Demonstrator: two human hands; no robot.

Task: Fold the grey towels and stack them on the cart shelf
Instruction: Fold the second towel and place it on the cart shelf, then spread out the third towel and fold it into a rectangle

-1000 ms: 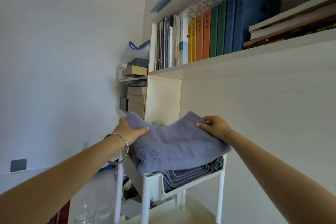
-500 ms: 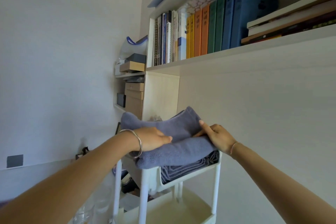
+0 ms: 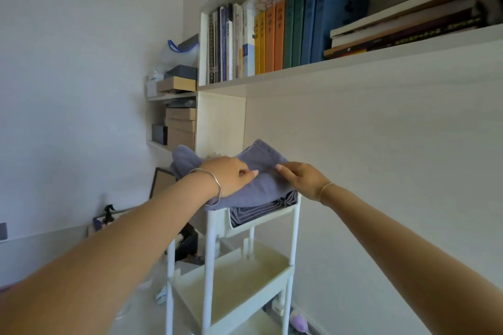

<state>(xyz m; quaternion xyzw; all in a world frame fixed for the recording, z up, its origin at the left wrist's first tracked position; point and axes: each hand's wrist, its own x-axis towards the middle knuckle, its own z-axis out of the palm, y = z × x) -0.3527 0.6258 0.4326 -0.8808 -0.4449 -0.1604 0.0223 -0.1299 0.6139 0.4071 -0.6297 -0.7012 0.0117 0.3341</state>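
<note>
A folded grey-blue towel (image 3: 261, 187) lies on top of a stack of darker grey folded towels (image 3: 261, 211) in the top tray of a white cart (image 3: 295, 215). My left hand (image 3: 231, 175) rests flat on the towel's left part, fingers pointing right. My right hand (image 3: 299, 177) lies on its right part, fingers straight and pointing left. The two sets of fingertips nearly meet over the towel's middle. The towel's far corners stick up behind my hands.
The cart's lower shelf (image 3: 231, 277) sits below. A white wall shelf with upright books (image 3: 272, 38) hangs above. Stacked cardboard boxes (image 3: 181, 128) fill shelves at the back left. A white panel runs along the right side.
The towel has been lowered onto the stack in the cart's top tray. Both hands have slid inward from the towel's outer edges to its middle.
</note>
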